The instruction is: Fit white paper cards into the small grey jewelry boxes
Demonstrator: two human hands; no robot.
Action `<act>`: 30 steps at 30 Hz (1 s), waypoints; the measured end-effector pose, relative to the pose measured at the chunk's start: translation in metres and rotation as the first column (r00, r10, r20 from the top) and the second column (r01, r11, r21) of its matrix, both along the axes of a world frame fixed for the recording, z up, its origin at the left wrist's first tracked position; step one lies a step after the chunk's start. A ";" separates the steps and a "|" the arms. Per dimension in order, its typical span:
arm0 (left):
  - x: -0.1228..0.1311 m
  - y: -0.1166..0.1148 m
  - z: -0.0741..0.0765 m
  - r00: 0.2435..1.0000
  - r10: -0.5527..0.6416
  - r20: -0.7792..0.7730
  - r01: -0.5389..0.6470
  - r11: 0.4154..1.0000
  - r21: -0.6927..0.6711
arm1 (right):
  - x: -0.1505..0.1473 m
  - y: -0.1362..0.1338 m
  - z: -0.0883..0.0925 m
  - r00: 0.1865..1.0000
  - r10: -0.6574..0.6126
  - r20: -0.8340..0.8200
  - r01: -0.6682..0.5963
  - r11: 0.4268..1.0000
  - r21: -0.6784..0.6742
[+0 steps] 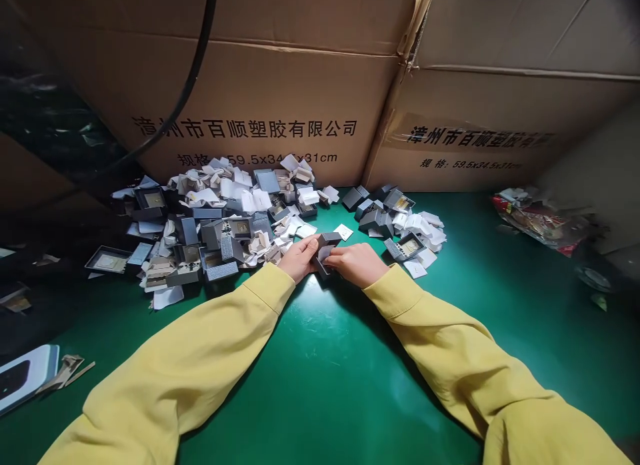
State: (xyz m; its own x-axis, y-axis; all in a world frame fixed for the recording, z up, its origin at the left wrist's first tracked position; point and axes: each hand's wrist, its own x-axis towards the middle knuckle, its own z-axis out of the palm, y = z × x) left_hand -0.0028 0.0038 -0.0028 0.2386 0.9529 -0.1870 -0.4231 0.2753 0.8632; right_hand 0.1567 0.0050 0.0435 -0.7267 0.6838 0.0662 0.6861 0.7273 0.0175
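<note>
My left hand (299,259) is closed around the left side of a small dark box (329,239) whose lid stands open. At the box's right side, my right hand (361,263) has its fingers pinched inside, on a whitish insert (325,253); how much of the insert they grip is partly hidden. A loose white card (343,231) lies on the green table just behind the box. To the left spreads a heap of dark small boxes (222,270) mixed with white paper pieces (255,199). A smaller pile of such boxes (376,219) and papers sits to the right.
Two large cardboard cartons (280,85) (500,105) stand along the back of the green table (310,385). A black cable (197,65) hangs at upper left. A phone (30,378) lies at left; a crumpled plastic bag (537,221) sits at right.
</note>
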 end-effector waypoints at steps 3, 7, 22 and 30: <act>0.001 -0.001 0.003 1.000 0.002 -0.005 -0.002 1.000 -0.008 | 0.000 -0.002 0.002 1.000 0.008 0.026 -0.008 1.000 -0.009; 0.000 -0.001 0.004 1.000 0.010 0.019 -0.010 1.000 -0.017 | -0.002 -0.007 0.003 0.995 0.033 0.090 -0.033 0.999 -0.007; -0.005 -0.001 0.008 0.997 -0.039 -0.065 0.039 0.999 -0.006 | 0.011 -0.007 -0.046 0.882 -0.049 -0.468 0.125 0.983 0.133; -0.004 0.000 0.011 0.997 -0.049 -0.065 0.048 0.999 -0.024 | 0.003 0.001 -0.035 0.934 -0.049 -0.355 0.114 0.980 0.165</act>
State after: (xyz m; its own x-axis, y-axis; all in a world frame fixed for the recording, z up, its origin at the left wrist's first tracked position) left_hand -0.0066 0.0041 0.0086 0.2712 0.9359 -0.2246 -0.3514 0.3135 0.8822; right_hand 0.1602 0.0056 0.0085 -0.5782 0.6925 0.4315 0.7292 0.6758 -0.1074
